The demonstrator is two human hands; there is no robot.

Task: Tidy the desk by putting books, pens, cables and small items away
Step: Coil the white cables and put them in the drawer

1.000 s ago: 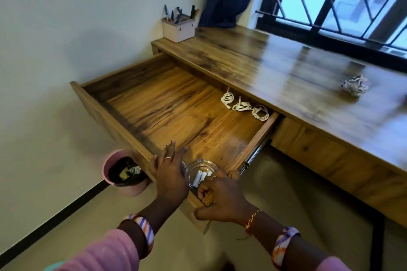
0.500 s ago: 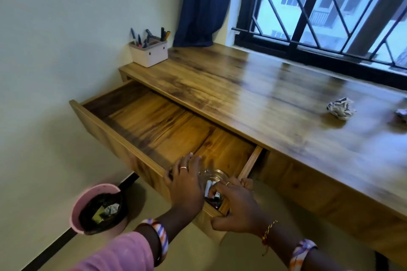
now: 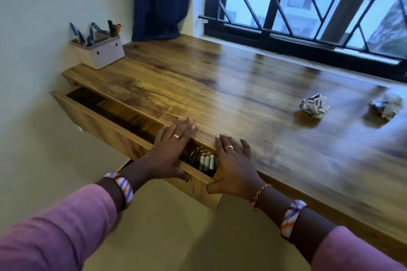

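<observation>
While the drawer [image 3: 105, 121] stands only narrowly open beneath the front edge of the wooden desk [image 3: 242, 103], both hands lie across its near end. The left hand [image 3: 169, 149] is spread flat, fingers straight and together; the fingertips reach onto the desk edge, the palm bridges the open gap, and the thumb hangs down over the drawer's front panel. The right hand [image 3: 233, 160] lies likewise flat with fingers slightly fanned, its fingertips on the desk top, its palm over the corner of the drawer and its thumb pressed against the front panel. Neither hand grips anything.

Between the two hands, inside the drawer at its right end, sits a small glass dish [image 3: 203, 157]. It holds three white batteries [image 3: 207, 162] lying side by side. The dish is just beside the left hand's thumb side and touching or nearly touching the inner edge of the right hand; which of these cannot be told.

On the desk top, at the far left corner against the wall, stands a pale organiser box [image 3: 101, 53] with pens [image 3: 113, 27] upright in it. Well to the right of the hands lie two crumpled paper balls [image 3: 315, 105], near each other but apart. A dark blue curtain [image 3: 160, 0] hangs behind the desk beside a barred window [image 3: 308, 0]. Each wrist carries a striped band above a pink sleeve [image 3: 55, 226].
</observation>
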